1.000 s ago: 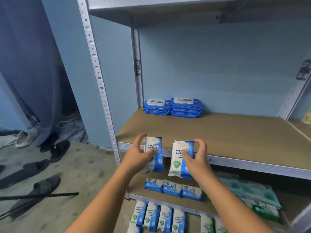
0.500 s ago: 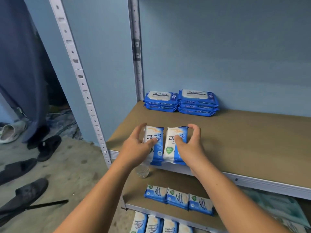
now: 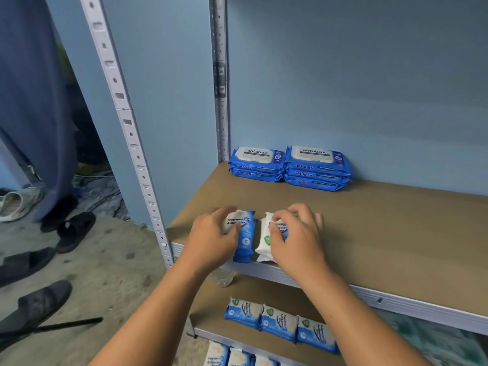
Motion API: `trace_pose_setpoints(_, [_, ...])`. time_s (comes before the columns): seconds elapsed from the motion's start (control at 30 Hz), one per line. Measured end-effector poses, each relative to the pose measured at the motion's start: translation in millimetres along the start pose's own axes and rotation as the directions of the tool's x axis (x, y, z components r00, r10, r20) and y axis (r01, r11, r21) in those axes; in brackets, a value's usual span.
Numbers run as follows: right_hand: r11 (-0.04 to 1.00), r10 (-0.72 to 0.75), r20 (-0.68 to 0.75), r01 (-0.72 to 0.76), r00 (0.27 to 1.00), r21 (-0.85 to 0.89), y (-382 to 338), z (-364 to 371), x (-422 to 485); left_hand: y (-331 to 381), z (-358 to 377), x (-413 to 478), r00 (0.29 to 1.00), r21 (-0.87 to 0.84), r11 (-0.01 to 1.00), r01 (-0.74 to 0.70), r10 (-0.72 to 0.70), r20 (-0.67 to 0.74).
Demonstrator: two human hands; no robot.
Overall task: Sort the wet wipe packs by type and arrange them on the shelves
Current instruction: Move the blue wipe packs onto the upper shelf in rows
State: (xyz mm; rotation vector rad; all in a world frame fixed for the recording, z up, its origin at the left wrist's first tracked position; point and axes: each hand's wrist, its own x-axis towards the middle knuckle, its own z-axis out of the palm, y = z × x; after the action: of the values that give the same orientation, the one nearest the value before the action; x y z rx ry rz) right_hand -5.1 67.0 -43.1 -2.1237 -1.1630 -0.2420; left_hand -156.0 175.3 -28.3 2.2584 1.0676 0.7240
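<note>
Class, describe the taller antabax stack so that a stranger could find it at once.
Find the brown shelf board on the metal rack and follow it to its back left corner by the blue wall. Two blue antabax stacks sit there side by side; the right stack is three packs high, the left stack only two.

The left pack (image 3: 247, 235) and right pack (image 3: 265, 241), small and blue-and-white, lie flat side by side (apparently just apart) at the shelf (image 3: 396, 233) front edge. Blue antabax stacks (image 3: 314, 170) sit at 12 o'clock behind them.
</note>
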Motion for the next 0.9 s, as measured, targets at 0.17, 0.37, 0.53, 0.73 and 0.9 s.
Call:
trace_pose_setpoints(0.17, [0.984, -0.145, 0.261, 0.166, 0.954, -0.058, 1.0, -18.8, -13.9, -5.6, -14.7, -8.8, 0.975, 0.13, 0.971, -0.2, 0.184, 0.124])
trace_pose_setpoints(0.37, [0.968, -0.252, 0.257, 0.24, 0.933, 0.078, 8.4, -24.8, -23.3, -3.0, -16.0, -22.6, 0.964, 0.173, 0.957, -0.234, 0.205, 0.17])
trace_pose_setpoints(0.53, [0.968, -0.246, 0.296, 0.249, 0.923, 0.03, 4.0, -27.9, -31.6, -4.1, -13.1, -30.1, 0.967, 0.212, 0.95, -0.227, 0.195, 0.164])
trace_pose_setpoints(0.73, [0.988, -0.155, 0.3, 0.141, 0.941, 0.068, 7.3, -12.5, -24.9, -3.7, -2.1, -28.8, 0.98, 0.222, 0.955, -0.197, 0.191, 0.049])
trace_pose_setpoints(0.9, [0.981, -0.19, 0.272, 0.175, 0.943, 0.079, 2.5, 8.0, -10.5, -12.5, 2.8, -12.0, 0.99, 0.24, 0.962, -0.132, 0.14, -0.017])
